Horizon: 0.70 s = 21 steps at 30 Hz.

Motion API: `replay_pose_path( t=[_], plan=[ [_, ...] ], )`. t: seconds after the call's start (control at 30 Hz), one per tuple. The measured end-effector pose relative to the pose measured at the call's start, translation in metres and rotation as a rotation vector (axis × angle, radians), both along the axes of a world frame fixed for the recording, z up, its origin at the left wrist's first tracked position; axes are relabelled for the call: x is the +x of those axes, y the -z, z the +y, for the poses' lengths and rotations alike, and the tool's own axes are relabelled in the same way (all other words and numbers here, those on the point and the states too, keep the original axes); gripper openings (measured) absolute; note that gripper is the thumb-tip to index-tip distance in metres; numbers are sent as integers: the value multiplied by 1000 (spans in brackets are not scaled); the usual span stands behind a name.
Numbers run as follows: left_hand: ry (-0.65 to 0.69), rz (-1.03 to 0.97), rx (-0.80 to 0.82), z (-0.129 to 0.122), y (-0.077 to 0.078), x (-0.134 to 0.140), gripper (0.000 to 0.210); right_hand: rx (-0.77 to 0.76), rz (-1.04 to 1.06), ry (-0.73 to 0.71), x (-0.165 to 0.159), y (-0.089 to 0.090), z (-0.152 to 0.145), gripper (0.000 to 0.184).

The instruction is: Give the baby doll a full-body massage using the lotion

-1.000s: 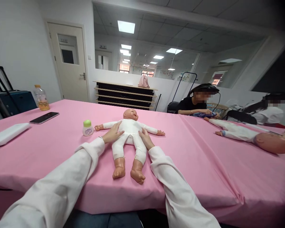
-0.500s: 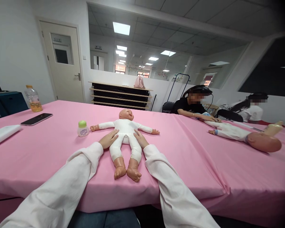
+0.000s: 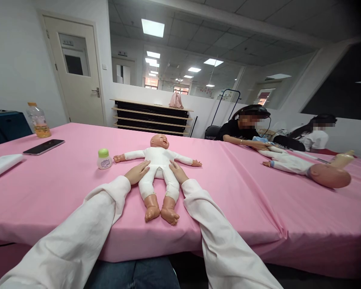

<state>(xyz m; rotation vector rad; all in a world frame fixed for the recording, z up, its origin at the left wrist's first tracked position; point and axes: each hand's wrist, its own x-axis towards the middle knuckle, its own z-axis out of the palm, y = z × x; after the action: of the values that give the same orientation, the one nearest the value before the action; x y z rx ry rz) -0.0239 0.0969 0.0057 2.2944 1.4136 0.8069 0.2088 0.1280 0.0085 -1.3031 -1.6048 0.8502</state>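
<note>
A baby doll (image 3: pixel 159 157) with a white cloth body lies on its back, arms spread and bare feet towards me. My left hand (image 3: pixel 137 171) rests against one side of its hip, fingers stretched along the white cloth. On the opposite hip lies my right hand (image 3: pixel 178 172), its fingers also extended and flat. Neither hand is wrapped round the doll. A small bottle with a green cap (image 3: pixel 104 159) stands left of the doll's outstretched hand.
The pink tablecloth (image 3: pixel 228 192) has folds at right. On the left are a phone (image 3: pixel 44 147), a drink bottle (image 3: pixel 39 121) and a white packet (image 3: pixel 3 166). A co-worker (image 3: pixel 242 126) handles another doll (image 3: pixel 301 165), near a lotion bottle (image 3: pixel 342 159); another person (image 3: pixel 315 134) sits beyond.
The whole view has shifted slightly, so things sit a little higher in the picture. Both hands stay on the doll's hips, with no clear movement.
</note>
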Motion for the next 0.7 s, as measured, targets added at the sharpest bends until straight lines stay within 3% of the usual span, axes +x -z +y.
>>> replay_pose_path(
  t=[0.1,0.2,0.27,0.33,0.4,0.5,0.6,0.7],
  plan=[
    [-131,-20,135,2,-5,-4,47,74,23,278,9,-2,10,47],
    [-327,-62,281,18,-23,-1,36,78,36,601,38,-10,30,54],
    [-322,-63,313,37,-41,16,34,44,37,773,64,-14,45,53],
    [-194,-53,279,59,-60,48,35,3,35,869,86,-15,58,46],
    [7,-23,148,81,-73,91,36,-24,26,884,98,-11,66,34],
    [144,-7,59,108,-77,160,33,-15,13,786,96,-2,68,21],
    [197,-72,-17,124,-65,214,31,42,29,654,87,7,64,24],
    [257,-220,-83,128,-46,242,29,135,166,649,85,11,66,30]
  ],
)
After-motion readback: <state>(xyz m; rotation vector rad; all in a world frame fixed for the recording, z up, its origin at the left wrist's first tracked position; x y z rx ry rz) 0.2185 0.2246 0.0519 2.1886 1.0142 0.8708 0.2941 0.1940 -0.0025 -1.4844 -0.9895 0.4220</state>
